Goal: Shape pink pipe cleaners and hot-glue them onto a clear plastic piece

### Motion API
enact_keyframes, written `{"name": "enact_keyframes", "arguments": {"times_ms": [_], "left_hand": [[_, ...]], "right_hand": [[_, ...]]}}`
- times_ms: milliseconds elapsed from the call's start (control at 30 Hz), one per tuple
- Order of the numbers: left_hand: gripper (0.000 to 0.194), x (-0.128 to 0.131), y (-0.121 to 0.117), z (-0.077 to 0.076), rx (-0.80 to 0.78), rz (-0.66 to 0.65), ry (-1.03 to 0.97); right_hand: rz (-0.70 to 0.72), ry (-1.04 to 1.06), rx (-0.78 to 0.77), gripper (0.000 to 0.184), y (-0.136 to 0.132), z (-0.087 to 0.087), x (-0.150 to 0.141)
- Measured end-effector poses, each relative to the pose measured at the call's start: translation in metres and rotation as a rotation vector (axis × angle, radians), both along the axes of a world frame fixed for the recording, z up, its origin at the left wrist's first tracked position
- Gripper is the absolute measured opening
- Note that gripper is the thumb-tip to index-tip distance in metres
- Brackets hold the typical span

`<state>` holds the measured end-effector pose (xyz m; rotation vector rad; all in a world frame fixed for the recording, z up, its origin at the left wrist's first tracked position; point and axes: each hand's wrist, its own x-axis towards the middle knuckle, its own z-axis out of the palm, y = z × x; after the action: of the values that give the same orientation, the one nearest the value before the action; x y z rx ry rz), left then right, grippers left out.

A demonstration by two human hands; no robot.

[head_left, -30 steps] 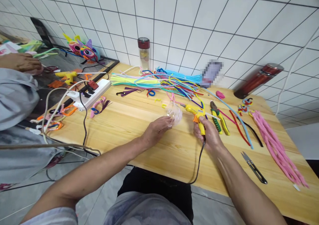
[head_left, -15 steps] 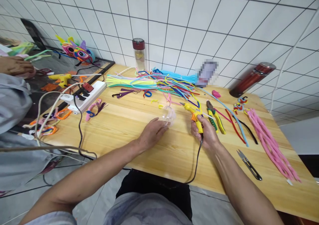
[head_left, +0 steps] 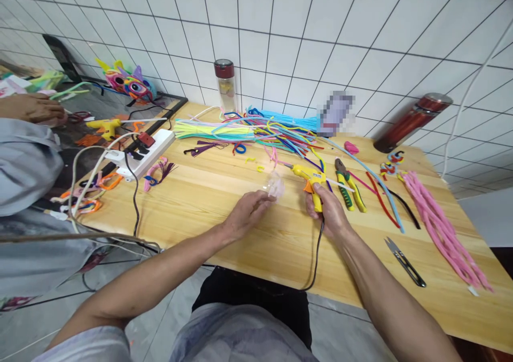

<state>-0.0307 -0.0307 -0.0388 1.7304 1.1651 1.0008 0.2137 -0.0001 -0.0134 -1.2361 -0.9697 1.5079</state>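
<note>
My left hand (head_left: 250, 210) is closed on a clear, round piece like a plastic ball (head_left: 274, 185), with pale pink on its right side; blur hides its details. In my right hand (head_left: 329, 212) is a yellow hot glue gun (head_left: 310, 176), my fingers wrapped round its handle by the orange trigger. Its nozzle points left, a little above and right of the clear ball, apart from it. A white glue stick (head_left: 340, 185) sticks out of the gun's back. Small bent yellow pipe cleaner pieces (head_left: 259, 168) lie just beyond my left hand.
Pipe cleaners (head_left: 224, 130) lie in a bundle along the back. Pliers (head_left: 349, 186), thread snips (head_left: 405, 261) and pink pipe cleaners (head_left: 444, 226) lie to the right. A power strip (head_left: 148, 156), a glass bottle (head_left: 225, 87) and a red thermos (head_left: 414, 122) stand around. Another person's hand (head_left: 32, 108) is at left.
The view shifts slightly. My left hand keeps hold of the clear ball, which turns a little in the fingers. The glue gun stays in my right hand at about the same distance.
</note>
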Motion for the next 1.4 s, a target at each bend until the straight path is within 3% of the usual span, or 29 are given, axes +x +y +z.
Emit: {"name": "enact_keyframes", "arguments": {"times_ms": [133,233,367,500,700,900,1067,1400], "left_hand": [[0.032,0.004,0.003,0.002,-0.247,-0.028,-0.424],[0.045,0.006,0.006,0.004,-0.332,-0.008,-0.52],[0.046,0.005,0.006,0.003,-0.328,0.012,-0.392],[0.041,0.002,0.004,0.004,-0.261,-0.048,-0.264],[0.039,0.0,0.007,-0.002,-0.197,-0.013,-0.264],[0.034,0.001,0.007,-0.004,-0.07,-0.016,-0.2],[0.034,0.001,0.005,-0.004,0.007,0.008,-0.173],[0.027,0.0,0.008,-0.014,0.248,0.0,-0.056]], "right_hand": [[-0.011,-0.015,0.011,0.04,-0.001,0.002,0.0],[-0.013,-0.028,0.008,0.039,-0.003,0.004,-0.001],[-0.015,-0.038,0.019,0.04,-0.004,0.006,-0.003],[-0.014,-0.045,0.025,0.041,-0.004,0.006,-0.002],[-0.025,0.0,0.022,0.041,-0.004,0.012,-0.003],[0.045,0.055,-0.004,0.046,-0.007,0.028,-0.003],[0.104,-0.017,0.011,0.051,-0.008,0.042,-0.002],[0.131,0.0,0.069,0.05,-0.007,0.023,-0.002]]}}
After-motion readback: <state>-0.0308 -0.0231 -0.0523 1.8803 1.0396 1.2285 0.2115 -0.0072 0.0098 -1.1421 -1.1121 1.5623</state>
